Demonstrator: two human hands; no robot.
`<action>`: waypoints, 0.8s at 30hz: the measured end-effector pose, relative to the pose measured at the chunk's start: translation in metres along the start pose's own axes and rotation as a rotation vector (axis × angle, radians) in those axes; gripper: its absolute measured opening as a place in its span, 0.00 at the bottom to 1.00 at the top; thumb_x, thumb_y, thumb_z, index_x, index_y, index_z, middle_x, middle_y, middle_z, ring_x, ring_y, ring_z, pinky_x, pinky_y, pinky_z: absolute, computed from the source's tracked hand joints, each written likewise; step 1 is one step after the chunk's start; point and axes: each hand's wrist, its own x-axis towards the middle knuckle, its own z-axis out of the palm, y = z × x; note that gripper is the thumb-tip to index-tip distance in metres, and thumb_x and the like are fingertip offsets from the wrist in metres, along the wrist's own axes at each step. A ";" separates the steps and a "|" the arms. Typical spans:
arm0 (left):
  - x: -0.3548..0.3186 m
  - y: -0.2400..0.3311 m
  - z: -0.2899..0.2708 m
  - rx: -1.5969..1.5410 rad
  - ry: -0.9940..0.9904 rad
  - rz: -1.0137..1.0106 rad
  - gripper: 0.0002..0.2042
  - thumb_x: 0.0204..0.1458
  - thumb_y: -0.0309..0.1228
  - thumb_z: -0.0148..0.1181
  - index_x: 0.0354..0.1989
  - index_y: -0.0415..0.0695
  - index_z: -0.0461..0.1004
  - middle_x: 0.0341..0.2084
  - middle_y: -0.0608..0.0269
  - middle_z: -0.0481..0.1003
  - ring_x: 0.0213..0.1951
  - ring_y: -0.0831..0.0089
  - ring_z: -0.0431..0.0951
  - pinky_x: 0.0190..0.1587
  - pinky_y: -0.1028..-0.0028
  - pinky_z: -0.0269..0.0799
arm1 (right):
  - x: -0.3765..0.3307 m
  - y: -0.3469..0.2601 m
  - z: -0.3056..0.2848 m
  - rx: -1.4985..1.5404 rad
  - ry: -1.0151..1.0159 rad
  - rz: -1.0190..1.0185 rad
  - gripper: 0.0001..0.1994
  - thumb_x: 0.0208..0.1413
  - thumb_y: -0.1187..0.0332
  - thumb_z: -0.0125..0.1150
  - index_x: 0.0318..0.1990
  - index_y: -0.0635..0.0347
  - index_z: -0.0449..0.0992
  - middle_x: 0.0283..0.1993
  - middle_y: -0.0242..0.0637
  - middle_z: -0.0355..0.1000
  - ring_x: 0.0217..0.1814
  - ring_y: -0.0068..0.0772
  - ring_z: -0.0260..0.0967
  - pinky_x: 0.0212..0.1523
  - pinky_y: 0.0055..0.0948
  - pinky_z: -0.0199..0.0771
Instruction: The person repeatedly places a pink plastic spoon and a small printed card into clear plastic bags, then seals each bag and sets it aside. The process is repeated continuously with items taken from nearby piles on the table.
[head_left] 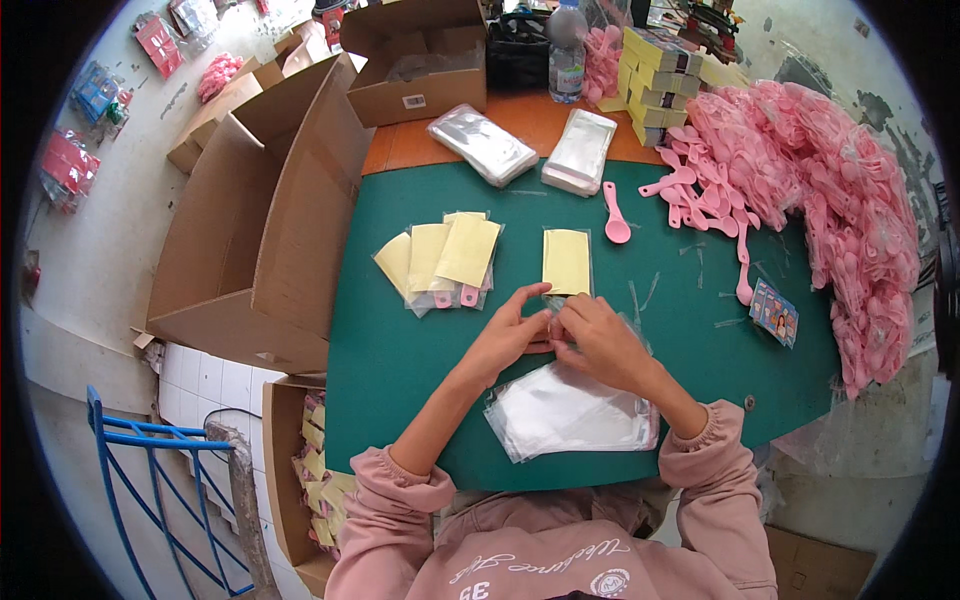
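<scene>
Left hand [508, 330] and right hand [598, 338] meet at the middle of the green mat [400, 350]. Fingertips of both are pressed together, pinching the near end of a clear bag holding a yellow card [567, 262]. The bag lies flat on the mat and runs away from the hands toward the far side. What sits between the fingertips is covered by the fingers; cannot tell whether a spoon is inside.

Just near of the right hand, partly under the wrist: a loose stack of empty clear bags [570, 412].

Left of the hands: a fan of finished packets [440, 260], yellow cards in clear bags, pink spoon ends showing at their near edges.

Far of the held bag: one loose pink spoon [614, 215]. Beyond it, two bundles of clear bags [530, 148] lying across the mat's far edge onto the orange tabletop [520, 115].

Right: large heap of pink spoons [820, 190], reaching to the mat's right edge. A small printed card [774, 313] lies near it.

Containers: open cardboard box [420, 60] at the far side, contents hard to make out. Big empty carton [260, 220] on its side, left. Box on the floor [300, 470], near left, holds finished yellow packets, partly cut off by the table. Stack of yellow boxes [655, 80] and a water bottle [566, 50] far.

Floor is pale; a blue metal frame [150, 470] stands near left.
</scene>
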 end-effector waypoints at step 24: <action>0.005 0.001 -0.001 -0.139 -0.063 -0.018 0.10 0.56 0.27 0.44 0.41 0.39 0.71 0.36 0.67 0.73 0.37 0.84 0.73 0.40 0.84 0.69 | -0.017 0.030 -0.063 0.118 -0.086 0.173 0.30 0.35 0.68 0.69 0.49 0.60 0.61 0.44 0.44 0.58 0.46 0.43 0.59 0.47 0.34 0.65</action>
